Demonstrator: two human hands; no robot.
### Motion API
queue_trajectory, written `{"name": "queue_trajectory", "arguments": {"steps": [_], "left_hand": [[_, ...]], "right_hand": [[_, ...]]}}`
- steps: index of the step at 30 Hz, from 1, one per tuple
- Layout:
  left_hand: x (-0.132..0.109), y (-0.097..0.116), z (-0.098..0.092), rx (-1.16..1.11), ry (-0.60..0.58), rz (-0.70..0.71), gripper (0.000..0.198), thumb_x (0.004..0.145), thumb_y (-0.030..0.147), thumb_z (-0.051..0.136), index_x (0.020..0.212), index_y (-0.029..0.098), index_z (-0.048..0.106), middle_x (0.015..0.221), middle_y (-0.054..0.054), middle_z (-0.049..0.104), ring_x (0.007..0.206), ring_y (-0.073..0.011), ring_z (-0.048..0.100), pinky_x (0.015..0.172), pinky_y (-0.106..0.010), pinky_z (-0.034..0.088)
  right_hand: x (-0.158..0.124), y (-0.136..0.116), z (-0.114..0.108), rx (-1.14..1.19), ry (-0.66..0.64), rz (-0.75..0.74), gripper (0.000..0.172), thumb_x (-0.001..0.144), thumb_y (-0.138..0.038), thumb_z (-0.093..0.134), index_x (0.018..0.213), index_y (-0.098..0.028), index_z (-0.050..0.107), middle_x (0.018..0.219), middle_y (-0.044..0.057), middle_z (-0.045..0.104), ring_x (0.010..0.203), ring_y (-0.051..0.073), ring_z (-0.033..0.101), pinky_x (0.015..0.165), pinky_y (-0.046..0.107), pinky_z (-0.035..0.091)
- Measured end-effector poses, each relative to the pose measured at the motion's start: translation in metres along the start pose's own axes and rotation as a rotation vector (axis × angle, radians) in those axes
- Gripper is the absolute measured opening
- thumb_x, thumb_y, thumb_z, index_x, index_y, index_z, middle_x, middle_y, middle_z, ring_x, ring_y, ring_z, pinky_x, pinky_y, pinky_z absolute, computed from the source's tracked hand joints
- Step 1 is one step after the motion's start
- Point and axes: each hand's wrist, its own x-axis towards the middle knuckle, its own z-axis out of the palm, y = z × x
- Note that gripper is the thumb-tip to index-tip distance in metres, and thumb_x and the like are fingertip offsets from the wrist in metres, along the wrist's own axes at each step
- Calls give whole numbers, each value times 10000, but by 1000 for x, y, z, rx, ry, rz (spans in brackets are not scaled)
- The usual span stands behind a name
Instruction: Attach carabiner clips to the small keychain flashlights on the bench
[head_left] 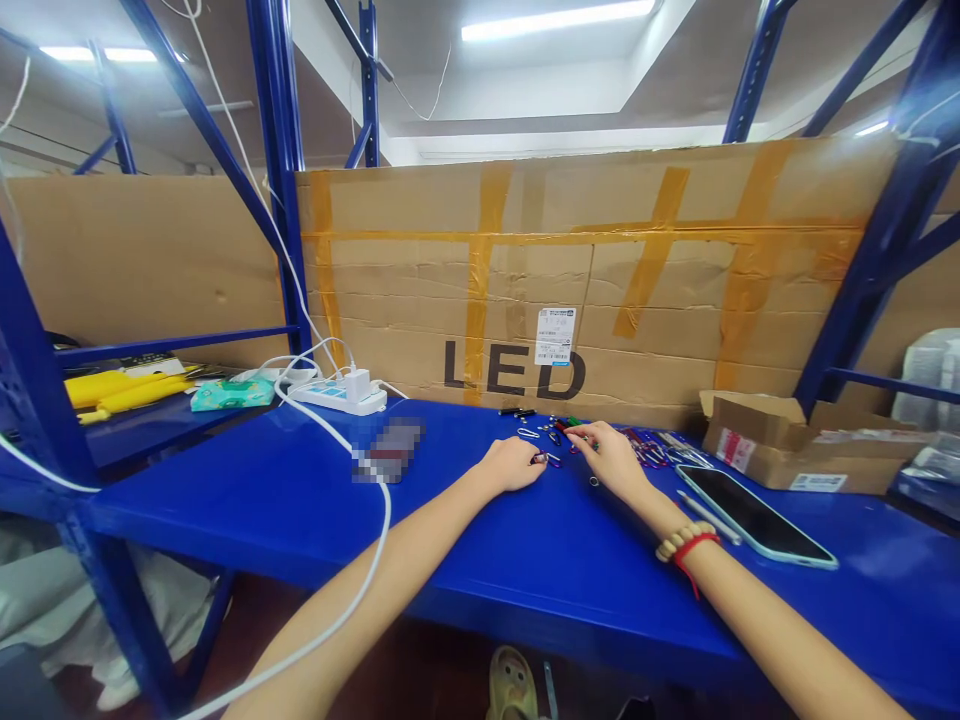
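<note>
My left hand (512, 466) is closed over the blue tabletop, its fingers around a small purple metal piece, apparently a carabiner clip (554, 460), that pokes out at the fingertips. To its right, my right hand (613, 456) reaches among small parts with thumb and fingers pinched together; what they hold is too small to make out. A silver clip (528, 433) lies just beyond my left hand. Several black pieces (517, 412) lie farther back. Beside my right hand is a pile of coloured clips (651, 448). A small dark ring (594, 481) sits between the hands, nearer me.
A phone (757, 515) and a pen (709, 517) lie right of my right forearm. An opened cardboard box (795, 450) stands behind them. A power strip (337, 396) with a white cable is at left, beside a blurred-out object (394, 450). A cardboard wall (420, 290) closes the back.
</note>
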Motion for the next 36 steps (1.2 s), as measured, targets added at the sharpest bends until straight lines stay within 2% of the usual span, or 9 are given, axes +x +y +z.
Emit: {"name": "queue_trajectory", "arguments": {"steps": [7,12,16,20,23,26,29,32,36], "left_hand": [[1,2,1,11,-9,-35,358,860,368,320,816,204,636,959,-71,683,949,-232,621,772,-323,474],[1,7,4,-27,102,-157,413,876,361,293,823,177,658,926,-110,689,924,-244,631,775,-334,465],[-2,9,6,-120,189,-250,401,881,351,301,836,181,661,890,-97,692,876,-224,637,752,-311,455],[-5,9,9,-186,281,-228,342,869,318,346,793,190,654,858,-67,682,882,-195,619,738,-276,436],[-6,8,11,-222,305,-186,340,863,299,350,713,185,634,804,-61,663,877,-193,604,710,-266,421],[-3,5,12,-294,294,-157,360,860,284,339,637,180,602,725,-49,642,809,-184,595,655,-252,394],[0,1,12,-385,293,-177,353,840,276,363,568,168,559,614,-28,596,660,-152,562,581,-233,341],[1,-2,11,-519,342,-211,344,821,263,386,514,161,504,514,1,520,537,-116,492,529,-222,290],[1,-4,10,-718,437,-211,403,871,304,300,542,165,486,446,15,472,474,-105,456,521,-214,304]], "right_hand": [[0,1,2,123,74,-75,247,786,-326,520,843,-187,716,807,58,692,679,176,615,642,274,467],[1,-1,1,271,83,-2,287,738,-392,554,814,-183,735,720,51,713,601,183,626,587,280,473],[1,-6,-1,388,105,55,326,676,-452,614,782,-170,739,690,64,712,579,191,630,547,279,474],[0,-13,2,443,166,-15,359,655,-504,631,734,-169,734,752,82,714,612,187,628,569,289,487],[0,-19,6,454,196,-75,360,668,-523,626,700,-180,727,739,82,707,637,190,630,568,293,489],[1,-22,8,475,207,-112,341,685,-514,624,705,-189,726,727,78,701,662,193,635,571,293,493],[3,-22,9,507,214,-92,313,678,-487,641,709,-187,726,740,78,705,682,199,642,588,299,500],[4,-21,8,530,178,-45,284,665,-456,657,715,-185,729,756,78,714,677,203,646,588,304,500],[2,-28,5,577,118,-34,238,680,-404,649,731,-184,725,773,69,719,691,198,651,603,297,502]]}}
